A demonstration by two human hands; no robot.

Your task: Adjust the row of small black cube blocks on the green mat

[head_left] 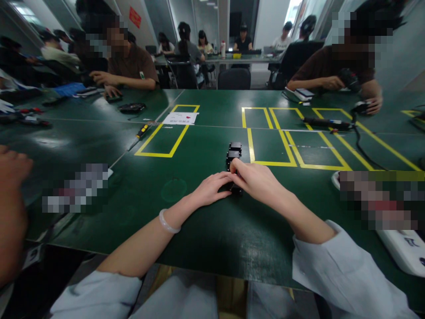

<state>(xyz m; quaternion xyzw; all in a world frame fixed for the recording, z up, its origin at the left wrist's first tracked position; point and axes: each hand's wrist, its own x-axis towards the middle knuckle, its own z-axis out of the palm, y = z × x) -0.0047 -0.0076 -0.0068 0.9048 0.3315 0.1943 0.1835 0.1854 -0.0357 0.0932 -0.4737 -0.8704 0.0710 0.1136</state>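
Several small black blocks (234,150) stand in a row on the green table (199,239), running away from me. My left hand (212,189) reaches the near end of this row from the left, its thumb and fingers closed around a black block (236,190). From the right, my right hand (257,179) bends over the same row with thumb and forefinger pinched. Its fingertips meet those of my left hand and cover the middle blocks. Whatever sits in that pinch is hidden.
Yellow tape rectangles (274,164) mark the table. A yellow-black screwdriver (138,135) and a paper sheet (181,118) lie left of centre. A black corded tool (328,124) lies right. White-edged devices (403,252) flank me. Co-workers sit opposite; one person's arm (11,212) is at left.
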